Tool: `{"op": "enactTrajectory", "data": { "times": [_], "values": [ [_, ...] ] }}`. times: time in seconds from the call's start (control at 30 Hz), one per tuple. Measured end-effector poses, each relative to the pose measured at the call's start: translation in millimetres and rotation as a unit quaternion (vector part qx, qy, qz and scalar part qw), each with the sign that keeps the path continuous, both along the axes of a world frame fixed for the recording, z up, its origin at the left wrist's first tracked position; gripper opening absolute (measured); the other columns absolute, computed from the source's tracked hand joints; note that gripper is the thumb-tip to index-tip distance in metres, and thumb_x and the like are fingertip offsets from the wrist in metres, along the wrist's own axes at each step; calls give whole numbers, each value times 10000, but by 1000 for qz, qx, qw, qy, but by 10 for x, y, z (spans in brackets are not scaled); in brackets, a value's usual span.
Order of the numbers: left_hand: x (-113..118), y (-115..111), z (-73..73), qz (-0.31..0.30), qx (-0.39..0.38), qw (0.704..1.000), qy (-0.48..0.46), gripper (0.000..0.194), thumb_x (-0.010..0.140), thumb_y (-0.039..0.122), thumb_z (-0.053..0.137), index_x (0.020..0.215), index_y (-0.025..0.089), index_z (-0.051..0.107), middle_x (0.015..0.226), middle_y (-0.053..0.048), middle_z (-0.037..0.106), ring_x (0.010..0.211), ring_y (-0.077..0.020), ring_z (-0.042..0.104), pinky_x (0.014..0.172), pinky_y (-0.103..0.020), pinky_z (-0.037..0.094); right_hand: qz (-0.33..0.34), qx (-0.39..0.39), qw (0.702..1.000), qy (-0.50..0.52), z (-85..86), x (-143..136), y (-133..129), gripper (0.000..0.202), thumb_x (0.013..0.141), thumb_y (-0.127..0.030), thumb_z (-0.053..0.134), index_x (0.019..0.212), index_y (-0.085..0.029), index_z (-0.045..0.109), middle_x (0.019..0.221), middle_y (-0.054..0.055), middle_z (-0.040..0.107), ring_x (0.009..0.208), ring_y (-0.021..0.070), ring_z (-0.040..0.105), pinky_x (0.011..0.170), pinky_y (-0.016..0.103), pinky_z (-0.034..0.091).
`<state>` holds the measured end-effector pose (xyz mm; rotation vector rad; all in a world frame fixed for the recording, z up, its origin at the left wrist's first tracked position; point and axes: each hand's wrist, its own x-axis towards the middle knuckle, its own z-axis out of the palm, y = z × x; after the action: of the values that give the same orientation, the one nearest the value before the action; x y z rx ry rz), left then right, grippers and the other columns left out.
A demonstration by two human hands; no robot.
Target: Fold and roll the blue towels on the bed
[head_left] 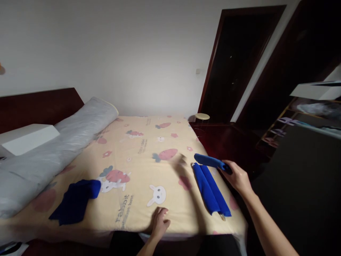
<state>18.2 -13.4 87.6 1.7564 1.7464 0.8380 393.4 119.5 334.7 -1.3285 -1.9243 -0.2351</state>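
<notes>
Held above the right side of the bed is a rolled blue cloth (209,160), gripped at its near end by my right hand (236,174). Below it, two long rolled blue cloths (209,188) lie side by side on the patterned sheet, with a small pale piece at the near end. My left hand (160,221) hovers at the bed's front edge, fingers curled and apart, holding nothing. A crumpled dark blue cloth (76,201) lies at the left of the sheet.
A grey plastic-covered roll (61,142) and a white box (29,137) lie along the headboard (39,106). A round stool (202,116) stands beyond the bed's far right corner. Shelves (282,122) and a dark surface (301,170) are at right.
</notes>
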Motion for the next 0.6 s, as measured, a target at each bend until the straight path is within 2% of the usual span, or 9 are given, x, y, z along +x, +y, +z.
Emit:
{"op": "enactTrajectory", "data": {
  "times": [0.1,0.2,0.27,0.3,0.33,0.4,0.5,0.6],
  "values": [
    [-7,2,1,-1,-6,1000,-7,461,582,60,533,978,259,661,928,1,638,902,-180,597,858,-319,472,-51,-92,993,-44,-777,125,-136,308,885,-354,442,1119,-196,566,1107,131,669,932,269,682,742,349,558],
    [-14,3,1,-2,-9,1000,-9,470,586,58,528,987,262,661,937,1,643,911,-181,599,854,-317,476,-63,-227,967,-100,-1521,199,-331,327,808,-233,470,1116,-208,575,1140,124,664,898,269,695,759,359,556],
    [-18,4,6,-6,-11,1000,-9,470,593,57,522,994,261,660,944,-2,644,928,-181,600,859,-311,476,-92,-285,946,-127,-1862,227,-443,427,743,-179,496,1163,-212,567,1210,128,642,884,279,703,755,372,555],
    [-21,6,9,-8,-12,1000,-7,467,597,58,521,995,258,660,946,-4,644,933,-182,600,864,-311,475,-104,-303,937,-137,-1969,235,-485,461,726,-170,502,1182,-208,564,1244,136,626,895,286,703,756,376,553],
    [-23,7,13,-10,-14,1000,-3,461,600,59,521,993,255,661,945,-5,644,934,-182,601,869,-311,473,-112,-312,932,-144,-2035,240,-514,486,713,-165,508,1195,-199,564,1268,147,612,925,296,697,775,381,548],
    [-28,8,22,-12,-17,1000,3,452,605,60,523,990,251,661,946,-7,645,931,-181,603,878,-313,469,-111,-326,926,-154,-2059,246,-531,523,682,-146,522,1201,-171,571,1268,168,606,1013,310,669,859,390,518],
    [-32,5,32,-11,-18,1000,3,451,608,55,523,990,254,658,953,-5,647,925,-176,604,885,-310,466,-106,-384,907,-139,-1940,267,-453,586,599,-93,544,1180,-164,585,1242,163,620,1159,312,591,987,402,428],
    [-33,2,40,-11,-21,1000,6,448,608,53,528,987,254,659,951,-5,648,920,-176,605,885,-310,466,-125,-439,884,-105,-1790,308,-272,470,592,-100,547,1045,-195,628,1139,121,665,1126,300,602,952,398,434]
  ]
}}
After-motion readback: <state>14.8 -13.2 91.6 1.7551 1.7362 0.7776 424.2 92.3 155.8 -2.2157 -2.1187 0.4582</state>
